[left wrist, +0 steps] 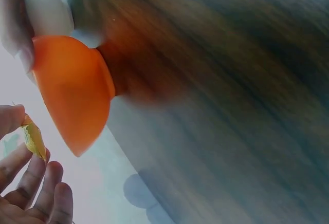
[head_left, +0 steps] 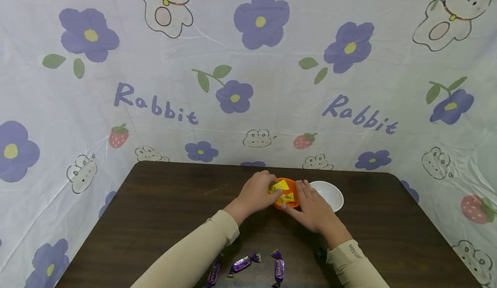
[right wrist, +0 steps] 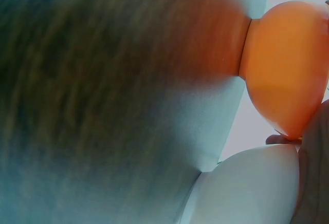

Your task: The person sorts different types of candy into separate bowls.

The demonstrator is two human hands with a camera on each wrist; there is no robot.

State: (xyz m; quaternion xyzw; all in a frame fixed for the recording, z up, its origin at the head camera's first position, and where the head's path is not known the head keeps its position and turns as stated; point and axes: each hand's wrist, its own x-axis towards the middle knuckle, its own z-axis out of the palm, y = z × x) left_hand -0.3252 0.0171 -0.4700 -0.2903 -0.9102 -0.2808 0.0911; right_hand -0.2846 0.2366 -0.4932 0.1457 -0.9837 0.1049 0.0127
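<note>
My left hand (head_left: 256, 193) is at the left side of an orange bowl (head_left: 297, 202). Between thumb and fingertips it pinches a candy in a yellow wrapper (left wrist: 34, 140), held beside the bowl's rim in the left wrist view. Other yellow-wrapped candies (head_left: 286, 198) lie inside the bowl. On the bowl's right side rests my right hand (head_left: 313, 210), its fingers straight along the rim and the thumb at the near edge. A white bowl (head_left: 332, 195) stands just right of the orange one, partly behind the right hand.
Three purple-wrapped candies (head_left: 279, 269) lie near the front of the dark wooden table (head_left: 167, 206), one partly behind the left sleeve. Close to the right sleeve is a small dark object (head_left: 320, 254). A patterned cloth (head_left: 272, 72) hangs behind the table.
</note>
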